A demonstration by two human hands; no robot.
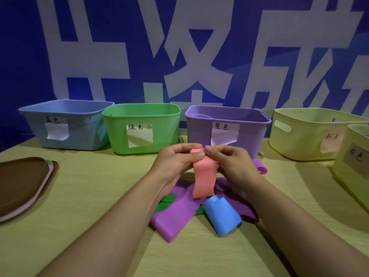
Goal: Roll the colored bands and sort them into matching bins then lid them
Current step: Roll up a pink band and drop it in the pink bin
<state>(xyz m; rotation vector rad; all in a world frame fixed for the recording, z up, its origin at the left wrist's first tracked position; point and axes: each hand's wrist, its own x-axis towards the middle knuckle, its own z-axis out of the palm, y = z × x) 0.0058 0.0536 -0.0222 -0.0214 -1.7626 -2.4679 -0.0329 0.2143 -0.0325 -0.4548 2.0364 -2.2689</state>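
Observation:
A pink band (204, 177) hangs from both my hands above the table's middle, its top end rolled over a little. My left hand (175, 158) pinches that top end from the left, and my right hand (229, 160) pinches it from the right. Under them lies a heap of bands: a purple band (175, 218), a blue band (220, 215) curled at its upper end, and a green band (165, 204) mostly covered. Along the back stand a blue bin (65, 124), a green bin (140, 128), a purple bin (227, 126) and two yellow bins (307, 134), each with a paper label.
A stack of lids (22, 182) with a brown one on top lies at the left edge of the table. The second yellow bin (353, 160) sits at the far right edge. A blue banner with large white characters forms the backdrop behind the bins.

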